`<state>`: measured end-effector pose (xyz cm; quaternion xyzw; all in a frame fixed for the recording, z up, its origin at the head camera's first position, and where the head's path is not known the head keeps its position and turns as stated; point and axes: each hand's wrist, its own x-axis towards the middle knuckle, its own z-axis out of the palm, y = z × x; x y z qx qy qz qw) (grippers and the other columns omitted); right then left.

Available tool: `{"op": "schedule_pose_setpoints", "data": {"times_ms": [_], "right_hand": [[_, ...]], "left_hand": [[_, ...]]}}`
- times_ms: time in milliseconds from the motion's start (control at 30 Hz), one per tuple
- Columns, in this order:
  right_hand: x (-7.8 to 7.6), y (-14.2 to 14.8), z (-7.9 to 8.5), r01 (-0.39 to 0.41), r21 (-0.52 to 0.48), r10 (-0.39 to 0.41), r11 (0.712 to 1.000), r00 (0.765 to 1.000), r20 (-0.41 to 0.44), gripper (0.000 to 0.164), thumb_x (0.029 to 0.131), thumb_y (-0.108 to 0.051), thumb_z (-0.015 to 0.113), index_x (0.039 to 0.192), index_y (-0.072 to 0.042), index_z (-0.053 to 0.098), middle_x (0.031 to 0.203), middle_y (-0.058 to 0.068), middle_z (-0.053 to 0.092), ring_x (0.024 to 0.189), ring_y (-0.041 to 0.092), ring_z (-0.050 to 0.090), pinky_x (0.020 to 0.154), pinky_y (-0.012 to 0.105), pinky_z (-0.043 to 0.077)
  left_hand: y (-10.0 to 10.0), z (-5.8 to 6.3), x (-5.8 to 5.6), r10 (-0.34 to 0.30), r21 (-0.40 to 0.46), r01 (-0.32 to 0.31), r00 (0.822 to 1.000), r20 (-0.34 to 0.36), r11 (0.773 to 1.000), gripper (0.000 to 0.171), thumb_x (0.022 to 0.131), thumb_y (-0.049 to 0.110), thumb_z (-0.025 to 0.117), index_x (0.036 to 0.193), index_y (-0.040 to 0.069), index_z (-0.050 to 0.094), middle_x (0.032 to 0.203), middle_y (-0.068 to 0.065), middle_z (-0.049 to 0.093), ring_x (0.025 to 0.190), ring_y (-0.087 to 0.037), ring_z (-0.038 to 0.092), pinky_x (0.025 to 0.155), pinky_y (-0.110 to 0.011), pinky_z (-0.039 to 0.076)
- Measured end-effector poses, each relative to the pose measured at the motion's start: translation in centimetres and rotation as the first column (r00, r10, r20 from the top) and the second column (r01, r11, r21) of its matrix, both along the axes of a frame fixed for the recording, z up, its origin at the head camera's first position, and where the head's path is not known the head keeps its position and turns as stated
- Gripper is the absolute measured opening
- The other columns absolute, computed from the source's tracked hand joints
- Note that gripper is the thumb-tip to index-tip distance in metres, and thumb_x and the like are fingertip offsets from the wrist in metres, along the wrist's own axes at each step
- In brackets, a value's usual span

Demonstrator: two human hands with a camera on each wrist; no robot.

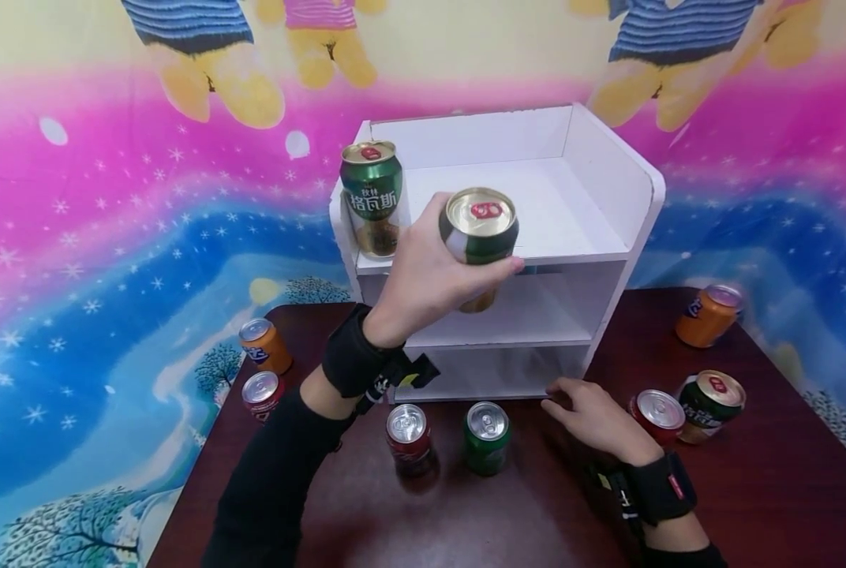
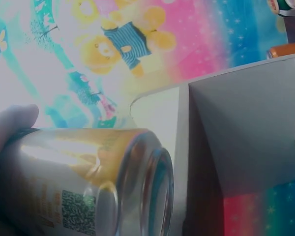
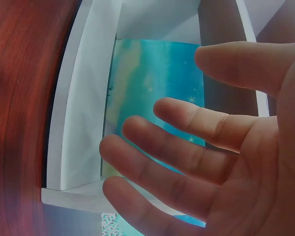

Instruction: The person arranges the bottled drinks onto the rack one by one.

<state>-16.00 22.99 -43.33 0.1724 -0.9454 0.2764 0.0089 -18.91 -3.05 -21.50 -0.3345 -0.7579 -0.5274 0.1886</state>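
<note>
My left hand (image 1: 426, 276) grips a green and gold drink can (image 1: 481, 229) in front of the white shelf's (image 1: 515, 197) top tier. In the left wrist view the held can (image 2: 83, 182) shows its gold lower part, a QR code and its bottom rim. A matching green and gold can (image 1: 372, 197) stands upright at the left end of the top tier. Nothing is in my right hand (image 1: 597, 414), which is by the shelf's lower right front. The right wrist view shows its fingers (image 3: 182, 147) spread and loosely bent before the shelf's openings.
On the dark table (image 1: 508, 521), a dark red can (image 1: 409, 442) and a green can (image 1: 487, 438) stand before the shelf. An orange can (image 1: 265, 345) and red can (image 1: 263, 394) are left; another orange can (image 1: 709, 315), red can (image 1: 656, 418) and green-gold can (image 1: 710, 406) are right.
</note>
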Motion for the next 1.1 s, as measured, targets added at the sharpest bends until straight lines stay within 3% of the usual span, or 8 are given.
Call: {"op": "schedule_pose_setpoints", "data": {"times_ms": [200,467,700,933,1100], "right_hand": [[-0.1,0.1,-0.3,-0.004,-0.005,0.004,1.0,1.0,-0.013,0.024,0.092,-0.02,0.062,0.107,-0.002,0.065,0.095,0.004,0.065,0.086,0.017,0.06,0.073,0.038,0.049],[-0.1,0.2,-0.3,-0.013,-0.007,0.013,1.0,1.0,-0.001,0.025,0.092,-0.022,0.061,0.108,-0.002,0.065,0.098,0.005,0.065,0.09,0.018,0.061,0.075,0.04,0.049],[-0.3,0.2,-0.2,-0.017,0.001,0.017,1.0,1.0,-0.019,0.024,0.092,-0.02,0.062,0.107,-0.002,0.065,0.096,0.005,0.065,0.087,0.017,0.061,0.074,0.039,0.049],[-0.3,0.2,-0.3,-0.021,0.001,0.021,1.0,1.0,-0.018,0.024,0.092,-0.021,0.062,0.107,-0.003,0.065,0.096,0.004,0.065,0.087,0.017,0.061,0.074,0.039,0.049],[-0.2,0.2,-0.4,-0.019,-0.003,0.019,1.0,1.0,-0.011,0.023,0.092,-0.021,0.062,0.107,-0.003,0.065,0.096,0.004,0.065,0.087,0.017,0.061,0.075,0.04,0.049]], "left_hand": [[0.8,1.3,-1.3,0.062,-0.005,-0.062,0.996,0.071,0.998,0.067,0.07,0.028,0.083,0.122,0.005,0.049,0.111,-0.001,0.061,0.097,-0.006,0.057,0.078,-0.026,0.048],[1.5,1.8,-2.8,0.131,0.0,-0.132,0.982,0.137,0.991,0.071,0.07,0.035,0.083,0.125,0.007,0.048,0.11,-0.001,0.061,0.097,-0.007,0.058,0.078,-0.026,0.048],[2.0,1.9,-4.0,0.106,0.061,-0.12,0.974,0.198,0.991,0.067,0.071,0.034,0.082,0.123,0.008,0.048,0.104,-0.001,0.06,0.09,-0.01,0.06,0.073,-0.026,0.05],[2.3,2.1,-4.9,0.137,0.014,-0.145,0.959,0.246,0.989,0.07,0.072,0.041,0.08,0.125,0.011,0.045,0.107,0.001,0.058,0.095,-0.01,0.057,0.076,-0.026,0.048],[2.4,2.1,-5.2,0.14,-0.006,-0.143,0.959,0.246,0.99,0.078,0.071,0.044,0.079,0.13,0.013,0.039,0.109,0.0,0.057,0.094,-0.01,0.058,0.075,-0.027,0.049]]}}
